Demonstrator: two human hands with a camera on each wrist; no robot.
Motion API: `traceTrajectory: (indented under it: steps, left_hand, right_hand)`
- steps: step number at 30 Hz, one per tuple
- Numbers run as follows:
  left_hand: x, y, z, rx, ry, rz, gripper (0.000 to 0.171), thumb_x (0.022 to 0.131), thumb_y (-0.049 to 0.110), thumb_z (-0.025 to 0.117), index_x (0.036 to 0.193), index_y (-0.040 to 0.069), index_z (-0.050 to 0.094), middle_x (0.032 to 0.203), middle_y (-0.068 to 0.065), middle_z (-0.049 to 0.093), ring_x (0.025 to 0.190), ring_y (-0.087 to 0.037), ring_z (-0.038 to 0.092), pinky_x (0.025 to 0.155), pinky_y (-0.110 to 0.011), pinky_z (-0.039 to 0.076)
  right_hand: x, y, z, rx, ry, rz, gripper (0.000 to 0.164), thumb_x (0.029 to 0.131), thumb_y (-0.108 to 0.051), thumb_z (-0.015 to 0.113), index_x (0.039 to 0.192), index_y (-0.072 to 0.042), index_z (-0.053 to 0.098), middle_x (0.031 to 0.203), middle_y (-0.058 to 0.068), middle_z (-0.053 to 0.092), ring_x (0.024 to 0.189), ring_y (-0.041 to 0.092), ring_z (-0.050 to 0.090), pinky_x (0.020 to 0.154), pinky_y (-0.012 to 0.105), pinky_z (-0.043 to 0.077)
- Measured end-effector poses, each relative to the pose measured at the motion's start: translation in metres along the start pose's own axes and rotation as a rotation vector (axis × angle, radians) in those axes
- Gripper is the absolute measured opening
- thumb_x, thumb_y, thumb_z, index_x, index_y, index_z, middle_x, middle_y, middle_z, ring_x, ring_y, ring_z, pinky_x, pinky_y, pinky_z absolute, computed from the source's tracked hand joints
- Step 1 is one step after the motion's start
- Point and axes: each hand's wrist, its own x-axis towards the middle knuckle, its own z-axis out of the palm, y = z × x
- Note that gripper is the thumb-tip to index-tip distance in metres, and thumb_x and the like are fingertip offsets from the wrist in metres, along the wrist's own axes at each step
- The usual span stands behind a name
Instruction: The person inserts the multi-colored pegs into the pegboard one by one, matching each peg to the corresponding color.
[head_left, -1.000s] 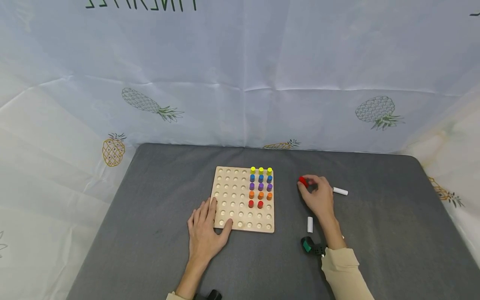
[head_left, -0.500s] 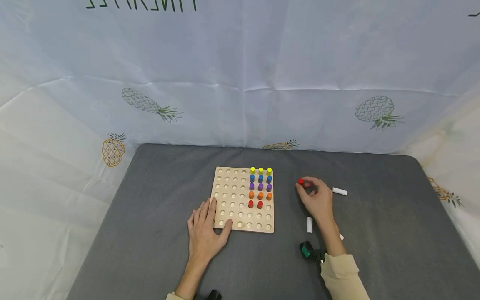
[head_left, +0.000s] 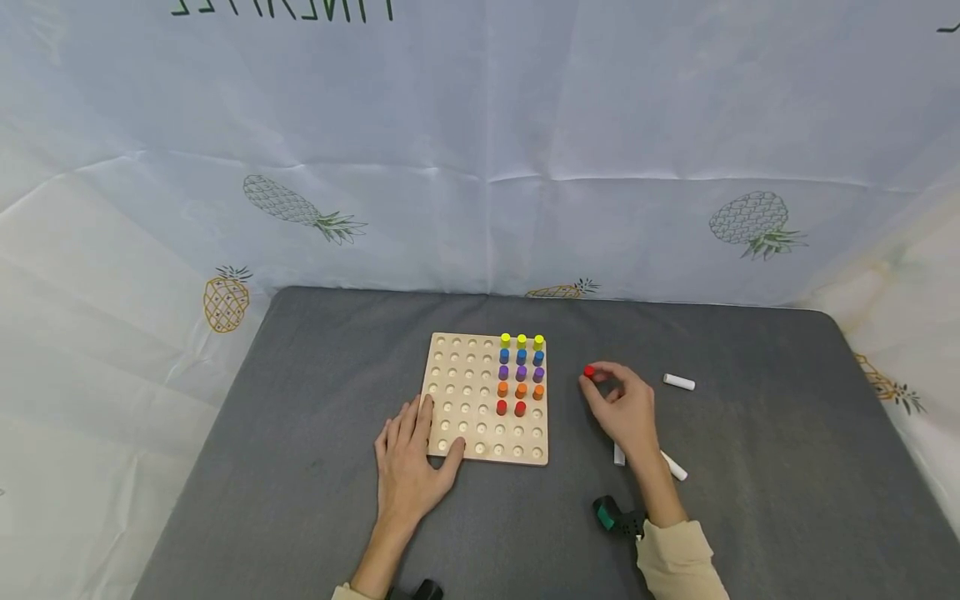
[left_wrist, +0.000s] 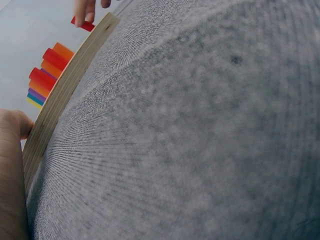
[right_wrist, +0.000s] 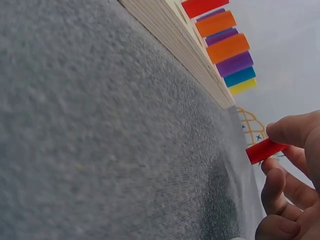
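Observation:
My right hand [head_left: 621, 410] pinches a red peg [right_wrist: 265, 150] between thumb and fingers, above the table to the right of the wooden pegboard [head_left: 465, 421]. Flat at the board's lower left edge rests my left hand [head_left: 411, 467], its fingers along the side and the thumb over the near edge. In the board's right-hand columns stand rows of yellow pegs [head_left: 521, 341], blue pegs [head_left: 521, 357], purple pegs [head_left: 521, 374] and orange pegs [head_left: 521, 390]. Below these, two red pegs [head_left: 520, 408] stand side by side, with an open hole to their right.
A white peg [head_left: 679, 382] lies on the grey table [head_left: 765, 450] right of my hand. Two more lie nearer me, partly hidden by the right wrist and forearm. A white curtain [head_left: 600, 100] with pineapple prints hangs behind the table.
My right hand has moved left and slightly toward me with the red peg, coming nearer the board. A white peg by the forearm has come into view. The left hand stays put.

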Motion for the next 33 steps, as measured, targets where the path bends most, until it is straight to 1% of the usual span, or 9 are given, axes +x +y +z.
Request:
traceTrajectory:
  steps: [7,18,26,33]
  left_hand:
    - [0.001,0.001,0.000,-0.006,0.005,0.005,0.082,0.088,0.050,0.071,0.154,0.009,0.046,0.156,-0.017,0.050,0.145,-0.039,0.044,0.117,-0.061,0.027]
    - [0.000,0.000,0.000,-0.017,0.008,0.002,0.082,0.087,0.049,0.071,0.154,0.009,0.046,0.156,-0.017,0.050,0.146,-0.039,0.044,0.117,-0.061,0.026]
    - [0.001,0.000,0.000,-0.002,0.004,0.002,0.081,0.088,0.050,0.070,0.154,0.009,0.046,0.156,-0.017,0.050,0.146,-0.040,0.044,0.117,-0.061,0.026]
    - [0.000,0.000,0.000,-0.005,0.001,-0.001,0.082,0.088,0.050,0.071,0.154,0.009,0.046,0.156,-0.017,0.050,0.146,-0.039,0.043,0.118,-0.061,0.026]
  right_hand:
    - [-0.007,-0.005,0.002,0.021,-0.027,-0.040,0.025,0.087,-0.009,0.079,0.111,-0.003,0.074,0.093,0.018,0.071,0.043,0.000,0.041,0.041,0.019,0.034]
    - [-0.018,-0.006,0.009,0.029,-0.073,-0.105,0.023,0.084,-0.007,0.082,0.106,-0.004,0.075,0.088,0.014,0.069,0.047,-0.001,0.040,0.042,0.018,0.034]
    - [-0.025,-0.013,0.014,0.051,-0.102,-0.141,0.020,0.084,-0.007,0.082,0.103,-0.005,0.075,0.086,0.012,0.069,0.047,-0.002,0.040,0.043,0.018,0.034]
    - [-0.030,-0.017,0.017,0.059,-0.149,-0.139,0.021,0.085,-0.009,0.082,0.104,-0.006,0.075,0.088,0.009,0.068,0.050,0.000,0.042,0.045,0.019,0.036]
